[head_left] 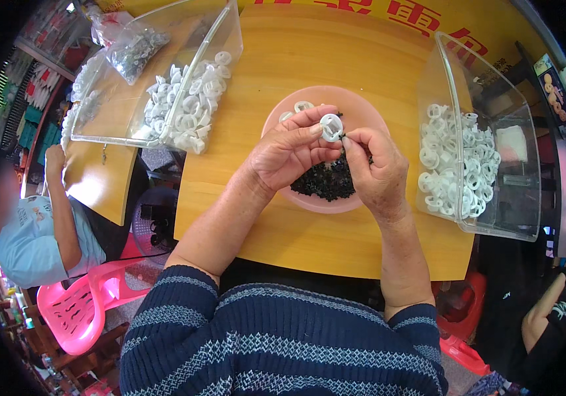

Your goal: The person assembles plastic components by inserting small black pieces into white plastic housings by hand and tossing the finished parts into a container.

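Observation:
Over a pink bowl [370, 112], my left hand [289, 148] grips a round white plastic ring part [331, 127] between thumb and fingers. My right hand [377, 168] pinches a tiny black piece [344, 136] at the lower right rim of that ring; whether the piece sits in the ring or only touches it, I cannot tell. Many small black pieces [322, 186] lie heaped in the bowl below both hands. A few more white ring parts [303, 106] rest at the bowl's far left side, partly hidden by my left hand.
A clear bin of white parts [190, 99] stands at the left, a bag of small grey pieces [134, 56] in its far corner. Another clear bin [494, 224] with white rings is at the right. A person in light blue [45, 231] sits left, near a pink chair [75, 317].

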`<state>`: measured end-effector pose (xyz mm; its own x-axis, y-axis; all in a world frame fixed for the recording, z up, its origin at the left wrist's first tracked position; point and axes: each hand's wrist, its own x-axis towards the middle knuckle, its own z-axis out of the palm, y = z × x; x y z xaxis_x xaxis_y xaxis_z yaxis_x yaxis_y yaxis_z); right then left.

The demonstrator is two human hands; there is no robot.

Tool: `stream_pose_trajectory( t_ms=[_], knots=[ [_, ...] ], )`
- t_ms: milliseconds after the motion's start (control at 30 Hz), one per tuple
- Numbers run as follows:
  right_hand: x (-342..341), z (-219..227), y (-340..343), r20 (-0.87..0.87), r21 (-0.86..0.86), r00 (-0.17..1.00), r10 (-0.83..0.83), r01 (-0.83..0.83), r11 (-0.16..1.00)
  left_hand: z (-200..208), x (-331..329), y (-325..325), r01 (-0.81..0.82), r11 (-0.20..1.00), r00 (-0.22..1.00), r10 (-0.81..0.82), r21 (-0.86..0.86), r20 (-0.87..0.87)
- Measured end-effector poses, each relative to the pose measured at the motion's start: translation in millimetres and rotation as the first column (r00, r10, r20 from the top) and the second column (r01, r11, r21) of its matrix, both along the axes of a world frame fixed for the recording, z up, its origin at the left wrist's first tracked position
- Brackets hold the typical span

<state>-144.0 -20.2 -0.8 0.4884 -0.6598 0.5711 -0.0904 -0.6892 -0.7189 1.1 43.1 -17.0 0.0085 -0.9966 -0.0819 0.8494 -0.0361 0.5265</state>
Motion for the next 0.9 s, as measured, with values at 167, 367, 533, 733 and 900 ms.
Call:
stream_pose_trajectory(
  t_ms=[167, 367, 533, 733, 900],
  knots=[
    [0.8, -3.6, 1.1, -0.005, 0.02, 1.0, 0.029, -0.029, 0.999, 0.0, -3.3, 0.3, -0.036, 0.999, 0.992, 0.036, -0.005, 0.12],
    [1.2, -3.4, -2.6, -0.027, -0.218, 1.0, -0.002, -0.004, 0.976, 3.3, -4.8, 2.6, -0.035, 0.999, 0.993, 0.034, 0.007, 0.114],
    [1.0, -2.7, -2.6, -0.072, -0.305, 0.997, 0.008, -0.029, 0.952, 0.4, -4.5, 3.2, -0.05, 0.999, 0.99, 0.051, -0.005, 0.129],
    [-0.7, -2.0, -1.9, -0.138, -0.288, 0.99, 0.039, -0.078, 0.955, -1.4, -4.3, 3.5, -0.065, 0.997, 0.971, 0.072, -0.038, 0.229],
    [-3.0, 0.6, -2.8, -0.176, -0.261, 0.981, 0.08, -0.125, 0.957, -1.4, -3.9, 4.6, -0.071, 0.996, 0.873, 0.091, -0.06, 0.479]
  ],
)
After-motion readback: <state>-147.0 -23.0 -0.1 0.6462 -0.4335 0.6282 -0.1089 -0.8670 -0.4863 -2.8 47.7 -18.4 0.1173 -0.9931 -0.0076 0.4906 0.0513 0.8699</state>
